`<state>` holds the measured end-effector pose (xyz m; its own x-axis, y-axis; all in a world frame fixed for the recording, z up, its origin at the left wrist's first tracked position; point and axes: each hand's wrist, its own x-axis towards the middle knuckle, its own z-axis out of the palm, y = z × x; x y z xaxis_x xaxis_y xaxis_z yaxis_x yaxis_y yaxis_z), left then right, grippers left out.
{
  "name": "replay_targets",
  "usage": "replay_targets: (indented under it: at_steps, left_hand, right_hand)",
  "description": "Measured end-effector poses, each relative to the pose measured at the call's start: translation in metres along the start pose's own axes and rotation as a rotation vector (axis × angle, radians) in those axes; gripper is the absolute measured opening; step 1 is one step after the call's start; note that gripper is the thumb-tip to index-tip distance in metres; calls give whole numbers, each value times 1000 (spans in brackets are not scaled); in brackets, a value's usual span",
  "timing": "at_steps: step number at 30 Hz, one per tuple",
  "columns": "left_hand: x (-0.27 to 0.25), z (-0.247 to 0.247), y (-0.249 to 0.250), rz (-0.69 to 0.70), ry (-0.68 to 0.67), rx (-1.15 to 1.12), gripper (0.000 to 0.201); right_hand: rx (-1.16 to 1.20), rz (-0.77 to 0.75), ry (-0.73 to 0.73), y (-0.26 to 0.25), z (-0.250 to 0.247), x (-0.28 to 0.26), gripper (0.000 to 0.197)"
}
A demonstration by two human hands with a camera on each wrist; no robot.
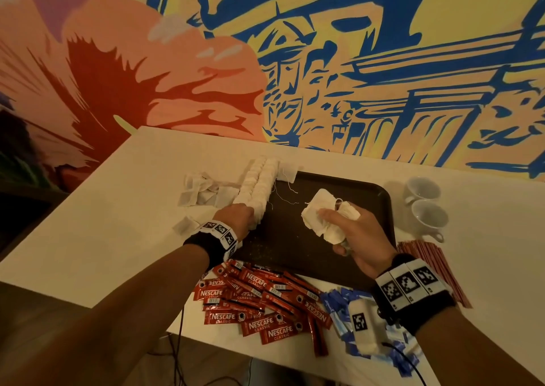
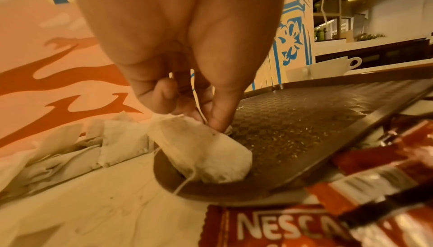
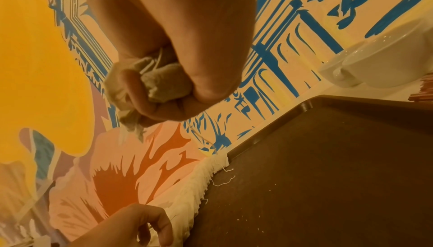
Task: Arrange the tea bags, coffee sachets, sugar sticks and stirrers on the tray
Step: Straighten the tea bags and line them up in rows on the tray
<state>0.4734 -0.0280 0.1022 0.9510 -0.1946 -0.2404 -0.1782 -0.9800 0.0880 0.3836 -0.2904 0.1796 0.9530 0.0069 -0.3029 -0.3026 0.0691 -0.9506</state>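
Observation:
A dark brown tray point(image 1: 339, 255) lies on the white table. Two rows of tea bags point(image 1: 261, 183) run along its left edge. At the near end of these rows my left hand point(image 1: 240, 216) pinches the top of a single tea bag point(image 2: 203, 152), which rests on the tray's corner point(image 2: 304, 121). Over the middle of the tray my right hand point(image 1: 342, 227) grips a crumpled bunch of tea bags point(image 1: 317, 216); the right wrist view shows that bunch point(image 3: 161, 82) with strings hanging. Red coffee sachets point(image 1: 256, 306), blue sugar sticks point(image 1: 342, 309) and red stirrers point(image 1: 427, 258) lie on the table by the tray.
Loose tea bags point(image 1: 203, 191) lie on the table left of the tray. Two white cups point(image 1: 424, 205) stand to its right. A painted wall rises behind the table. The table's near edge runs just under the sachets. Specks of tea lie on the tray floor point(image 3: 328, 176).

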Motion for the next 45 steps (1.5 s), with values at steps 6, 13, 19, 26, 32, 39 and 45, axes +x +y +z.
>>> replay_targets:
  at_steps: [6, 13, 19, 26, 32, 39, 45]
  left_hand:
    - [-2, 0, -2, 6, 16, 49, 13]
    - [-1, 0, 1, -2, 7, 11, 15]
    - [-3, -12, -10, -83, 111, -196, 10]
    - [-17, -24, -52, -504, 46, -403, 74]
    - [-44, -4, -23, -492, -117, -224, 96]
    - [-56, -14, 3, -408, -17, -97, 56]
    - [-49, -4, -7, -447, -19, -194, 70]
  right_hand:
    - [-3, 19, 13, 3, 2, 2, 24]
    - [3, 31, -8, 2, 8, 4, 26]
    - [-2, 23, -4, 0, 7, 1, 24]
    - [8, 18, 3, 1, 4, -2, 28]
    - [18, 20, -28, -1, 15, -3, 27]
    - [-5, 26, -41, -1, 19, -4, 26]
    - [-9, 24, -38, 0, 19, -3, 26]
